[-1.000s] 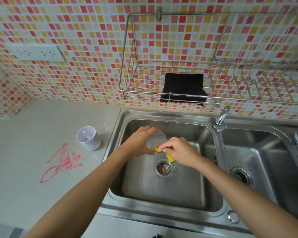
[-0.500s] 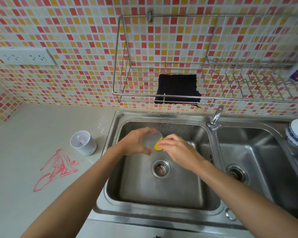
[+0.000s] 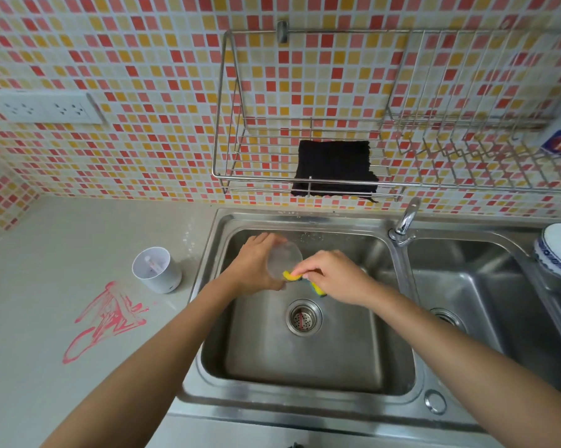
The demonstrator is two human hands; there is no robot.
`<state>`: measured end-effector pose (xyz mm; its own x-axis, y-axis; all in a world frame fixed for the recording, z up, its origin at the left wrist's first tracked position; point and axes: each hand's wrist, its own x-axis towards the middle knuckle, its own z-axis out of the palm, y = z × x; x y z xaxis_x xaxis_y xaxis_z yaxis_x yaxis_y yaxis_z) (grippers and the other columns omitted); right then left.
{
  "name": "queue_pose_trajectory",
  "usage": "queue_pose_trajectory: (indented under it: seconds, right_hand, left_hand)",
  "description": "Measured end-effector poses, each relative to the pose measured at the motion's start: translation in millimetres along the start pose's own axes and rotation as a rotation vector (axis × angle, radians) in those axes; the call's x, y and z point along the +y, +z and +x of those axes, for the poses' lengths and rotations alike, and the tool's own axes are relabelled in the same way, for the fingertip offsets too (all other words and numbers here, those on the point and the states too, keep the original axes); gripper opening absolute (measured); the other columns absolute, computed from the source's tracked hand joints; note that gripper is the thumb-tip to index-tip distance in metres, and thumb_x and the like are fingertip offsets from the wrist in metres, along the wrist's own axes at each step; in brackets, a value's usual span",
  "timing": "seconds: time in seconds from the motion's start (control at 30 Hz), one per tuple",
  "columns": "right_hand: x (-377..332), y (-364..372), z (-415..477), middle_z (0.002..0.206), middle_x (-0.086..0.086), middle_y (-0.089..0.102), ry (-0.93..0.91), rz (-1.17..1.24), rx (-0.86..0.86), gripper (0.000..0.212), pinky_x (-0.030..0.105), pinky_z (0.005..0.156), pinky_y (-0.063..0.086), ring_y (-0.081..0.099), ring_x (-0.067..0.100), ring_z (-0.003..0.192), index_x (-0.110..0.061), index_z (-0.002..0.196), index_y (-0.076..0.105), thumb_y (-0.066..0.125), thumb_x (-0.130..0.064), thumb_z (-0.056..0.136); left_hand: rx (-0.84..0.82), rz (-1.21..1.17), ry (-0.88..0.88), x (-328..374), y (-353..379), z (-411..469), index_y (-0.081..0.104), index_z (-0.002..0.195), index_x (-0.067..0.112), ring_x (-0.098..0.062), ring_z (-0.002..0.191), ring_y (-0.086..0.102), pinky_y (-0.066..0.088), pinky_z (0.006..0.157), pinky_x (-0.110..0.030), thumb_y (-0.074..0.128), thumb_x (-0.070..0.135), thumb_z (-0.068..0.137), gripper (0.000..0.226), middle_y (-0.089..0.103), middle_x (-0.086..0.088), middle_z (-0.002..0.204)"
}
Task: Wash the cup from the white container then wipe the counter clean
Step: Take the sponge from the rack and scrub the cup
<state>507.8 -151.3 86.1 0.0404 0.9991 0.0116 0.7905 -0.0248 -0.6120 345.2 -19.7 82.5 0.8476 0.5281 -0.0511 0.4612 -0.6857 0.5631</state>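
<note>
"Well, where's the cup (image 3: 285, 259) at this moment?"

"Over the left basin of the sink (image 3: 305, 367), clear of the bottom. It's tipped on its side with the mouth facing right. Left hand (image 3: 251, 265) is wrapped round its wall, fingers curled about the body. Right hand (image 3: 335, 276) pinches a folded yellow sponge (image 3: 291, 275) against the rim, and green backing shows below the fingers."

"How will it handle?"

"Clear, thin-walled, small, so light, I'd judge. Glass or plastic, I cannot tell from here. Probably wet and soapy either way, so slippery. If it's glass, a drop onto the steel could crack it. Best hold is round the body, toward the base, leaving the rim free for the sponge. Go gently on the squeeze, since plastic would flex."

"And the sponge?"

"Soft, and it bends to the rim."

"Rest of the job?"

"White container (image 3: 156, 270) stands on the counter (image 3: 46, 286) just left of the sink. There's a red smear (image 3: 107, 318) in front of it, not yet wiped. A black cloth (image 3: 334, 166) lies in the wire rack (image 3: 227, 184) above the sink, likely the wiper. I can make out no water running from the tap (image 3: 408, 218)."
</note>
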Motion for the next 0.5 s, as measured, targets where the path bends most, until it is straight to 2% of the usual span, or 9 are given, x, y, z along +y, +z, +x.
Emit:
queue_pose_trajectory:
  seconds: [0.07, 0.1, 0.17, 0.23, 0.3, 0.37, 0.43, 0.5]
  right_hand:
    - [5.7, -1.3, 3.4, 0.104, -0.007, 0.073, -0.215, -0.335, 0.038, 0.035, 0.036, 0.082, 0.047, 0.059, 0.016, 0.097, -0.018, 0.104, 0.074, 0.061, 0.003, 0.08]
    - [8.3, -2.4, 5.7, 0.102, -0.007, 0.073, -0.299, -0.488, 0.106, 0.035, 0.038, 0.078, 0.049, 0.06, 0.023, 0.097, -0.017, 0.101, 0.075, 0.059, 0.001, 0.076]
    - [3.2, -4.5, 4.8, 0.096, -0.005, 0.072, -0.34, -0.592, 0.188, 0.033, 0.037, 0.076, 0.052, 0.062, 0.027, 0.096, -0.013, 0.094, 0.074, 0.046, -0.01, 0.076]
    - [0.5, 6.0, 3.2, 0.096, -0.004, 0.072, -0.295, -0.537, 0.249, 0.033, 0.037, 0.078, 0.053, 0.062, 0.026, 0.097, -0.013, 0.093, 0.074, 0.046, -0.007, 0.077]
    - [-1.5, 17.7, 1.7, 0.102, -0.002, 0.073, -0.156, -0.3, 0.209, 0.035, 0.038, 0.086, 0.05, 0.059, 0.025, 0.1, -0.015, 0.1, 0.075, 0.055, 0.004, 0.079]
    - [-3.8, 23.1, 0.2, 0.106, -0.001, 0.073, -0.003, -0.039, 0.132, 0.03, 0.024, 0.093, 0.044, 0.058, 0.019, 0.103, -0.016, 0.103, 0.075, 0.059, 0.001, 0.085]
    - [-3.5, 21.9, -0.3, 0.106, -0.003, 0.073, 0.063, 0.02, 0.094, 0.026, 0.003, 0.087, 0.034, 0.058, 0.012, 0.104, -0.018, 0.104, 0.075, 0.061, -0.004, 0.087]
    - [1.7, 20.3, 0.5, 0.107, -0.004, 0.073, 0.042, -0.036, 0.06, 0.028, 0.001, 0.086, 0.031, 0.058, 0.013, 0.104, -0.018, 0.105, 0.075, 0.062, -0.003, 0.085]
  left_hand:
    - [-0.034, 0.046, 0.008, 4.6, 0.1, 1.4, 0.047, 0.131, 0.024, -0.018, 0.118, 0.041, 0.038, 0.101, -0.036, 0.087, 0.035, 0.058, 0.084, 0.05, 0.007, 0.128]
    - [-0.048, 0.047, 0.017, 7.4, -0.8, 2.8, 0.047, 0.132, 0.024, -0.017, 0.118, 0.04, 0.036, 0.101, -0.033, 0.087, 0.034, 0.059, 0.084, 0.05, 0.007, 0.129]
    - [-0.053, 0.021, 0.033, 11.2, -4.2, 6.4, 0.046, 0.134, 0.02, -0.016, 0.12, 0.042, 0.031, 0.098, -0.024, 0.087, 0.03, 0.061, 0.084, 0.051, 0.004, 0.133]
    - [-0.044, 0.005, 0.044, 10.0, -9.2, 7.2, 0.047, 0.135, 0.021, -0.016, 0.122, 0.045, 0.034, 0.101, -0.026, 0.088, 0.029, 0.061, 0.085, 0.053, 0.005, 0.133]
    - [-0.048, 0.017, 0.047, 4.9, -12.2, 6.9, 0.047, 0.134, 0.024, -0.017, 0.121, 0.048, 0.036, 0.102, -0.027, 0.088, 0.028, 0.06, 0.085, 0.055, 0.005, 0.132]
    - [-0.068, 0.033, 0.034, 0.9, -12.6, 5.0, 0.047, 0.135, 0.025, -0.015, 0.12, 0.047, 0.034, 0.099, -0.024, 0.088, 0.028, 0.061, 0.085, 0.054, 0.006, 0.132]
    - [-0.076, 0.037, 0.034, 0.0, -10.7, 3.4, 0.046, 0.136, 0.024, -0.011, 0.117, 0.045, 0.03, 0.096, -0.02, 0.087, 0.027, 0.063, 0.084, 0.053, 0.007, 0.131]
    - [-0.096, 0.055, 0.034, 2.6, -8.7, 4.2, 0.045, 0.137, 0.023, -0.013, 0.119, 0.045, 0.028, 0.094, -0.018, 0.087, 0.025, 0.063, 0.085, 0.053, 0.006, 0.131]
